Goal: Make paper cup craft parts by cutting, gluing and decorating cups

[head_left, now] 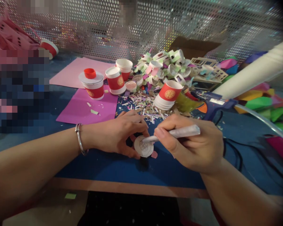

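My left hand grips the edge of a small round white paper disc just above the blue table. Faint crossed lines show on the disc's face. A whitish pen lies in the closed fingers of my right hand, its tip touching the disc near the upper middle. A small pink paper tab sticks out beside the disc's lower right edge. Behind my hands, a red-and-white paper cup stands tilted on a stack of white rims.
Purple paper bears a cup with a white disc and red ring. Paper scraps and a pile of cut cup pieces spread behind. At right are a glue gun, black cables and a white tube.
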Available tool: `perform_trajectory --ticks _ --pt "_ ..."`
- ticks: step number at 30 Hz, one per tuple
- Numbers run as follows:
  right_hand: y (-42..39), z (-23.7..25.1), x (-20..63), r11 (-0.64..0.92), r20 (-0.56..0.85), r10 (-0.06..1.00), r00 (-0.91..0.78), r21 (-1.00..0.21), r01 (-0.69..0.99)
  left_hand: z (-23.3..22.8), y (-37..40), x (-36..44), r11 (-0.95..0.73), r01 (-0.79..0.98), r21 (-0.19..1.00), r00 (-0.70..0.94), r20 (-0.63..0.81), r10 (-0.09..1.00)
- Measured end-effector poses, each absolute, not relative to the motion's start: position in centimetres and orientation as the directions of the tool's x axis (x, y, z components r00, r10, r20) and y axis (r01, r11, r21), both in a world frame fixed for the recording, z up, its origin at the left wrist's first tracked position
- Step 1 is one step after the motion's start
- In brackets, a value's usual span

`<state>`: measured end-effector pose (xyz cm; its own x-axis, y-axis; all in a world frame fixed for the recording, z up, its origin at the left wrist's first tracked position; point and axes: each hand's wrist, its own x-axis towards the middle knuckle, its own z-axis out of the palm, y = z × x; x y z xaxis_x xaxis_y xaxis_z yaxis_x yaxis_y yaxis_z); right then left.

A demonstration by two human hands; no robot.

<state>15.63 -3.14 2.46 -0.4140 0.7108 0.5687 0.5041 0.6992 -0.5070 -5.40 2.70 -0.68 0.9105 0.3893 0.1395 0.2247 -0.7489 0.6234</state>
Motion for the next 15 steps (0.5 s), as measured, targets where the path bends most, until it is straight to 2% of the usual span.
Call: perform_trajectory --ticks 15 --pt "-3.15 2.63 15.63 0.707 0.54 0.705 -0.46 -0.481 0.519 -0.79 2.85 -5.53 -0.755 0.229 0.615 0.914 0.131 0.384"
